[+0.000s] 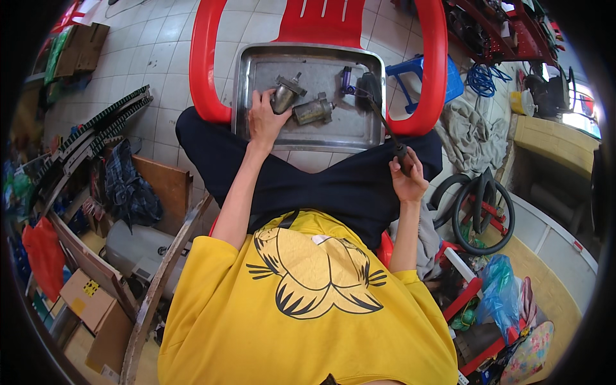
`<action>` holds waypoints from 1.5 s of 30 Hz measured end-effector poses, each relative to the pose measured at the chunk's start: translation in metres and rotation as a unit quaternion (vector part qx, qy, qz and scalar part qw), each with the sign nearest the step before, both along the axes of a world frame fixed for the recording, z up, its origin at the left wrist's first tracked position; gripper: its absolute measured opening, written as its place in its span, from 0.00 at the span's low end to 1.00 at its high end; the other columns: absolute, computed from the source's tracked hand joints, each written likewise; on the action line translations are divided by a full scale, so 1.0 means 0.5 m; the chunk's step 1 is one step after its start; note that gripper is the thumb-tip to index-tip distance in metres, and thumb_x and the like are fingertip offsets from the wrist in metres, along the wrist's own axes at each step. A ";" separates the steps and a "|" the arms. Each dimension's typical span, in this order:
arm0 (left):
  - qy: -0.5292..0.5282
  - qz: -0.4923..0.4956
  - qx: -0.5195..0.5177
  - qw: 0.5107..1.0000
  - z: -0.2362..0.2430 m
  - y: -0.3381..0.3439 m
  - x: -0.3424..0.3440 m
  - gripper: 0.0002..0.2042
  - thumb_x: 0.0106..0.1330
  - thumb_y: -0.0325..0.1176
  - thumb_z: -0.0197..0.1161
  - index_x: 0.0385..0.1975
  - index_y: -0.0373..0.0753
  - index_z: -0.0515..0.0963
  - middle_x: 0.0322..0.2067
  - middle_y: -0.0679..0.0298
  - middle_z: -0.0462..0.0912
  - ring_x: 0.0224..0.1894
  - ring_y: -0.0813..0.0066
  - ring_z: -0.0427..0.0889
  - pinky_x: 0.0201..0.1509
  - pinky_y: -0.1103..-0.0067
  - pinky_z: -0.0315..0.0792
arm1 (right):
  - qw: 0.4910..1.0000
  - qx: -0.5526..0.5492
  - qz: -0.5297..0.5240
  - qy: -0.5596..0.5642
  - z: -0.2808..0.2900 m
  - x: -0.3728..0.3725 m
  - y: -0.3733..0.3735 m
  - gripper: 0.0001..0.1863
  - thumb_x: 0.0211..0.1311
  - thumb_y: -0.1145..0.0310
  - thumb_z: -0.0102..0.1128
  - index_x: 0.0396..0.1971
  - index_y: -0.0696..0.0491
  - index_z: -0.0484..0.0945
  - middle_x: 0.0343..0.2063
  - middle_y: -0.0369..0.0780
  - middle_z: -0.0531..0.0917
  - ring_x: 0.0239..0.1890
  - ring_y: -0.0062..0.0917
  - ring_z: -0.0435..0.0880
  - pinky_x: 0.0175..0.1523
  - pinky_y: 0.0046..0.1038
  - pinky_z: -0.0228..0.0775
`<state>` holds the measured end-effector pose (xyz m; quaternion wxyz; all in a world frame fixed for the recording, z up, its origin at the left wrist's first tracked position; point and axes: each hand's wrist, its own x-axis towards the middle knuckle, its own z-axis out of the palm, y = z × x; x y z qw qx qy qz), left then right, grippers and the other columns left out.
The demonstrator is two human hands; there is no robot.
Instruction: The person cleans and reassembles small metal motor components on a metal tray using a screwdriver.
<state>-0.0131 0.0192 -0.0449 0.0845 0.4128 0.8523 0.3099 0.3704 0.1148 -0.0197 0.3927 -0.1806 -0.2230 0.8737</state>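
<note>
My left hand (264, 120) is closed round a grey metal cylinder with a flanged end and a thin shaft, which looks like a small motor (287, 94). It tilts over the left part of a shallow metal tray (301, 142). A second similar cylinder (312, 113) lies on its side just to the right. At the tray's right end are a small purple part (347, 81) and a dark oval piece (368, 86). My right hand (409, 176) grips the dark handle of a long thin-shafted tool (387, 128), whose far end reaches over the tray. Its tip is too small to make out.
The tray rests on a red plastic chair (435, 64) in front of my knees. Right of it stand a blue stool (443, 80), a blue cable coil (486, 79) and black tyres (484, 212). Wooden boards (160, 289) and cardboard boxes (96, 301) crowd the left.
</note>
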 end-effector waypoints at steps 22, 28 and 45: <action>-0.045 -0.067 0.074 0.994 0.057 -0.029 -0.005 0.23 0.64 0.37 0.73 0.55 0.32 0.76 0.46 0.48 0.77 0.47 0.43 0.81 0.48 0.60 0.76 | 1.000 0.000 -0.001 -0.026 0.015 -0.011 -0.001 0.29 0.63 0.68 0.66 0.61 0.62 0.70 0.57 0.51 0.79 0.49 0.36 0.81 0.59 0.34 0.73; -0.007 -0.078 0.077 0.994 0.094 -0.035 -0.020 0.21 0.56 0.31 0.76 0.50 0.36 0.80 0.41 0.54 0.80 0.43 0.49 0.84 0.46 0.65 0.78 | 0.990 -0.007 -0.031 -0.134 0.055 -0.048 -0.015 0.24 0.66 0.70 0.64 0.59 0.63 0.72 0.54 0.50 0.81 0.51 0.34 0.85 0.55 0.31 0.77; 0.016 -0.079 0.017 0.997 0.109 -0.026 0.010 0.20 0.50 0.31 0.78 0.44 0.40 0.79 0.42 0.60 0.80 0.42 0.53 0.85 0.44 0.65 0.79 | 0.789 0.407 -0.057 -0.457 0.191 -0.327 -0.116 0.11 0.61 0.73 0.70 0.40 0.61 0.80 0.38 0.49 0.85 0.41 0.40 0.88 0.47 0.32 0.77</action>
